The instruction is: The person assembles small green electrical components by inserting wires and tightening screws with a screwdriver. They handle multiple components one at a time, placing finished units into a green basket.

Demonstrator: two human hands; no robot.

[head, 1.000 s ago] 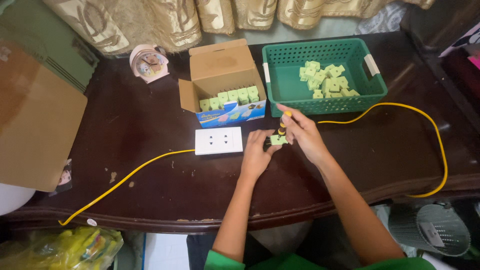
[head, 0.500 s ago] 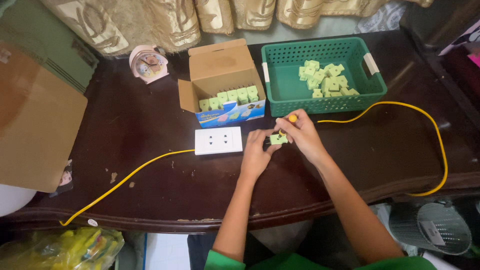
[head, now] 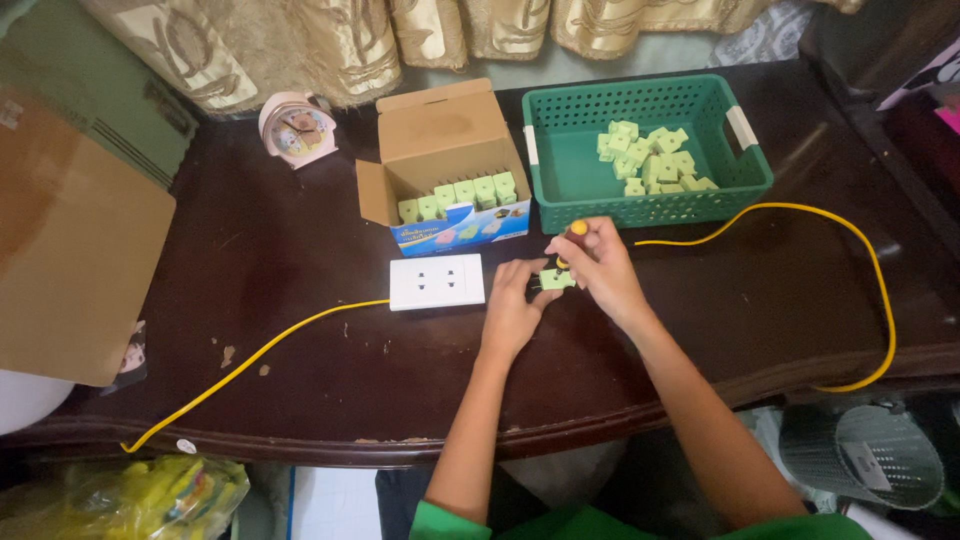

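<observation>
On the dark table (head: 300, 330) sit one green basket (head: 560, 190) and one cardboard box (head: 440, 140). Your left hand (head: 512, 305) pinches one green block (head: 556, 280); your right hand (head: 600, 270), at its 3 o'clock, grips a screwdriver (head: 572, 236).

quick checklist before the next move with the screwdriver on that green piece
1. Small green piece pinned on the table by the left hand: ok.
2. Screwdriver upright in the right hand, yellow end on top: ok.
3. Tip seated in the piece's screw: cannot tell, fingers hide it.
4. Yellow cable away from both hands: ok.
5. White socket plate apart from the left hand: ok, beside it, not touching.
6. Green basket and open cardboard box with more green pieces behind the hands: ok.
</observation>
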